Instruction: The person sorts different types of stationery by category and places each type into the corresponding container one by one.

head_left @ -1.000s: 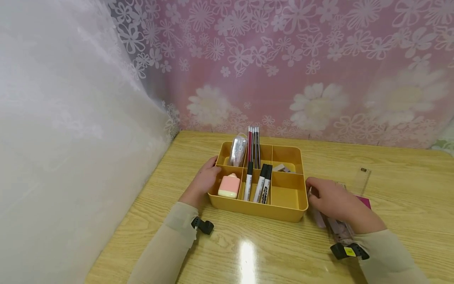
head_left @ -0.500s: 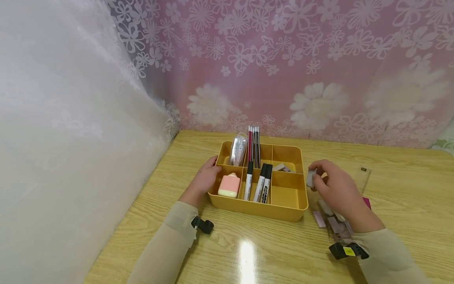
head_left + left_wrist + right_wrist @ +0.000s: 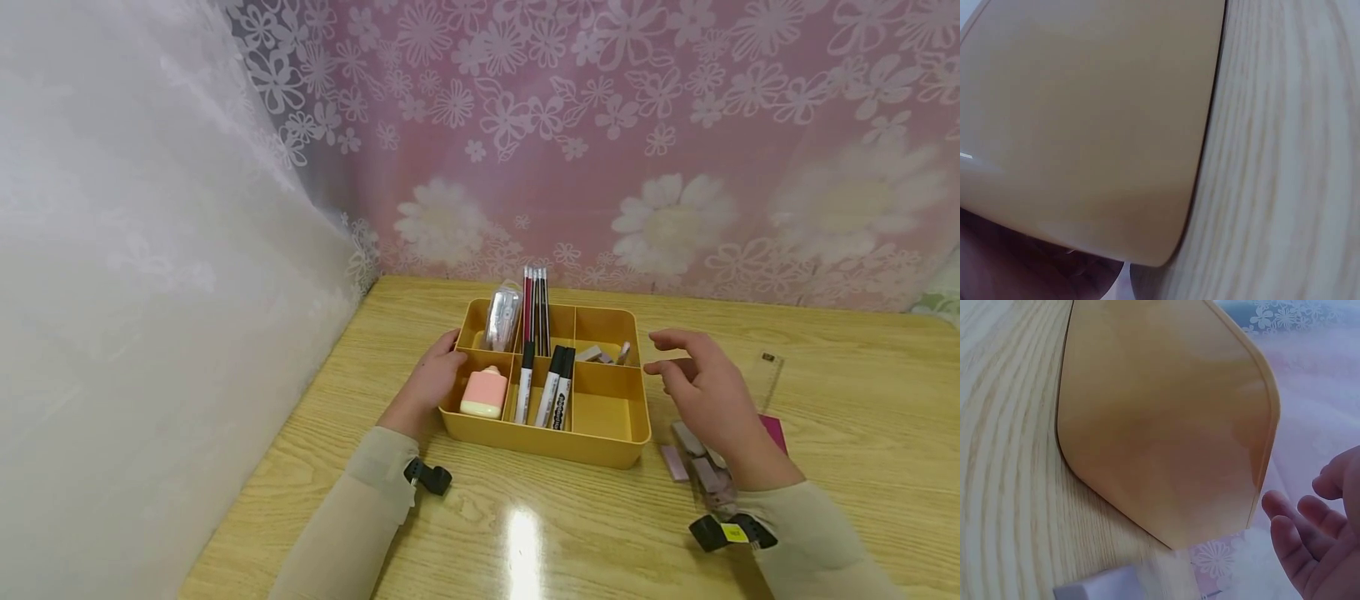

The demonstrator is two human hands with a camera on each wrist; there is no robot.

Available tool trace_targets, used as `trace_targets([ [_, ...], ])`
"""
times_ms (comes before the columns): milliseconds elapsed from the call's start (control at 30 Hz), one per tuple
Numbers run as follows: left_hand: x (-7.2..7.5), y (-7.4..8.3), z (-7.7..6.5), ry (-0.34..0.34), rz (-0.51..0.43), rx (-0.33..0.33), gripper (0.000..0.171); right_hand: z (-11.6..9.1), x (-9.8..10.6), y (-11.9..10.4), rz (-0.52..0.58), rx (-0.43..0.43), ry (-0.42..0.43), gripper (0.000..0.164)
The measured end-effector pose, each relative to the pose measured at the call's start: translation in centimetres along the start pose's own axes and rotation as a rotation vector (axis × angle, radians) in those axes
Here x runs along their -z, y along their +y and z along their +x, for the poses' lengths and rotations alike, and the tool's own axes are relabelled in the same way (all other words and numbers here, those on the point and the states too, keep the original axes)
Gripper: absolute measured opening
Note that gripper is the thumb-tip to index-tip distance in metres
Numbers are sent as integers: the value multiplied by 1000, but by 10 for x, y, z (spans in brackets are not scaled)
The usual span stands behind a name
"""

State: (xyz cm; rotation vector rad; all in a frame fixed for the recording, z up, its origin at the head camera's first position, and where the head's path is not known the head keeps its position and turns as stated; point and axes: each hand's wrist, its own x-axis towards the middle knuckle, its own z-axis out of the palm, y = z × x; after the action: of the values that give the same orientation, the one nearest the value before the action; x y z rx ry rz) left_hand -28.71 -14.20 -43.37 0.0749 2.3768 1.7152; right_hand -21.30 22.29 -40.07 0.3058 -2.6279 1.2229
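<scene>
A yellow compartment box [image 3: 540,443] stands on the table. My left hand [image 3: 433,377] holds its left wall, thumb at the rim; in the left wrist view the hand [image 3: 1035,269] is partly hidden behind the wall. My right hand [image 3: 708,400] hovers just right of the box, fingers apart and holding nothing, as the right wrist view also shows. Small erasers [image 3: 590,354] lie in the back right compartment, and one eraser [image 3: 623,353] leans by its right wall. More erasers [image 3: 705,475] lie in a pile under my right wrist, partly hidden.
Pencils [image 3: 536,312], a clear-cased item [image 3: 502,319], markers [image 3: 551,392] and a pink bottle-shaped item [image 3: 484,392] occupy other compartments. A clear ruler [image 3: 770,375] and a magenta item [image 3: 774,432] lie at the right. Flowered curtain [image 3: 660,167] hangs behind the table.
My right hand lifted an eraser from beside the box and let it go in the back right compartment, then drew back with fingers spread. The left hand has stayed in place.
</scene>
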Motion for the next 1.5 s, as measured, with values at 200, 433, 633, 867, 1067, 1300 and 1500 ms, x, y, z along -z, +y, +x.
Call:
trace_targets([
  [200,0,-1,0,3,0,-1,53,-1,1,-1,13,-18,-12,35],
  [433,1,0,0,-8,0,-21,53,0,7,2,-75,5,-97,30],
  [633,0,0,1,-15,-4,-22,53,3,15,7,-189,-7,-246,28],
  [867,0,-2,1,-12,-4,-25,54,5,19,17,-323,-6,-368,25],
  [1067,0,-2,1,-7,1,-22,54,2,22,25,-409,-48,-442,22],
  [1300,0,-1,0,-10,-1,-24,53,0,20,28,-445,-141,-554,26],
  [1500,0,0,-1,-7,11,-16,54,-2,16,32,-486,-178,-582,30],
])
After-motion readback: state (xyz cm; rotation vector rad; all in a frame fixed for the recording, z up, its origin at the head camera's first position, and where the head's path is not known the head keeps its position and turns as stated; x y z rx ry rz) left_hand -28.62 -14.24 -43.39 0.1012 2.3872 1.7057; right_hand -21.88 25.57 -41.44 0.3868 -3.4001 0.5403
